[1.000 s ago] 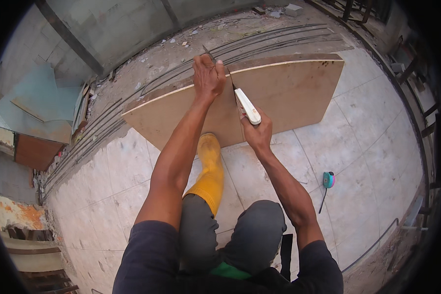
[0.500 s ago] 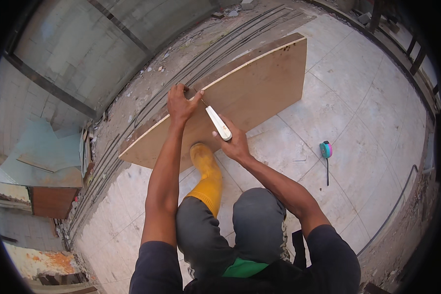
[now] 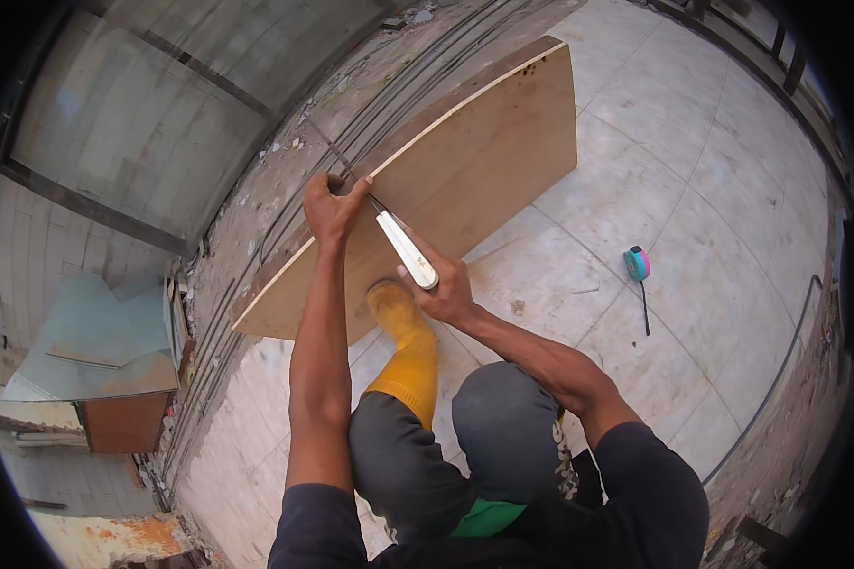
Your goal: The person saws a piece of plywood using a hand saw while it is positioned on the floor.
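The person's left hand (image 3: 332,204) presses on the far edge of the flat brown plywood board (image 3: 465,180) lying on the tiled floor (image 3: 636,142), its fingers curled over that edge. A yellow rubber boot (image 3: 403,332) stands against the board's near edge. The right hand (image 3: 446,289) is closed around the white handle of a hand saw (image 3: 406,248), and further right a small turquoise and pink tape measure (image 3: 637,263) lies apart on the tiles.

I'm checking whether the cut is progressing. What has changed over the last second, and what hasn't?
Mostly the view turned: the plywood board now runs diagonally, and the tape measure sits higher right. The left hand still grips the board's top edge, the right hand still holds the white-handled saw at the same spot, and the yellow boot still braces the board. Nothing was let go.
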The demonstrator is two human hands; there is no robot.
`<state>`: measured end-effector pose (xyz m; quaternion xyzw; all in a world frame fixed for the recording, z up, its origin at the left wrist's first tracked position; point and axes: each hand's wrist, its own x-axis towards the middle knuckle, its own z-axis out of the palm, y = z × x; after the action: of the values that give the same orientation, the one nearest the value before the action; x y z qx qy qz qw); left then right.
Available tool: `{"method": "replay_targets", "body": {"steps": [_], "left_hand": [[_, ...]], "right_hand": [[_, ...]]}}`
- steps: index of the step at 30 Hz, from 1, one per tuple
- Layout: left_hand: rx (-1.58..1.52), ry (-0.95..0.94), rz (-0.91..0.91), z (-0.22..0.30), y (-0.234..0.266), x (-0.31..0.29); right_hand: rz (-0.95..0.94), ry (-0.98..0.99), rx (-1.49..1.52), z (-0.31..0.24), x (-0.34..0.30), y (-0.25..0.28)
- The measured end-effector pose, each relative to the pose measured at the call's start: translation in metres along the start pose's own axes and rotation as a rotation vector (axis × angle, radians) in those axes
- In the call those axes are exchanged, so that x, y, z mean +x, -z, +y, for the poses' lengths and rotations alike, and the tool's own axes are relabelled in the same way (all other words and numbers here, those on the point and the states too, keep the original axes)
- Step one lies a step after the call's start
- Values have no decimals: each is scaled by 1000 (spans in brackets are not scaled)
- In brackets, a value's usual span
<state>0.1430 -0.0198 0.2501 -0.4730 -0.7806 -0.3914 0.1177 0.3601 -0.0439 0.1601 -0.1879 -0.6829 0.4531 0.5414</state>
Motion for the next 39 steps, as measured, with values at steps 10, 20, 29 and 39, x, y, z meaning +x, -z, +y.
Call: {"method": "replay_targets", "body": {"steps": [10, 20, 29, 39], "left_hand": [[-534, 68, 239, -21, -2, -1], [-99, -81, -20, -32, -4, 0], [412, -285, -420, 7, 13, -21], [362, -252, -631, 77, 44, -122]], "right_hand": [[-34, -35, 108, -12, 16, 4], [328, 400, 157, -128, 120, 47], [552, 75, -451, -85, 15, 218], [297, -545, -1448, 6, -273, 403]]}}
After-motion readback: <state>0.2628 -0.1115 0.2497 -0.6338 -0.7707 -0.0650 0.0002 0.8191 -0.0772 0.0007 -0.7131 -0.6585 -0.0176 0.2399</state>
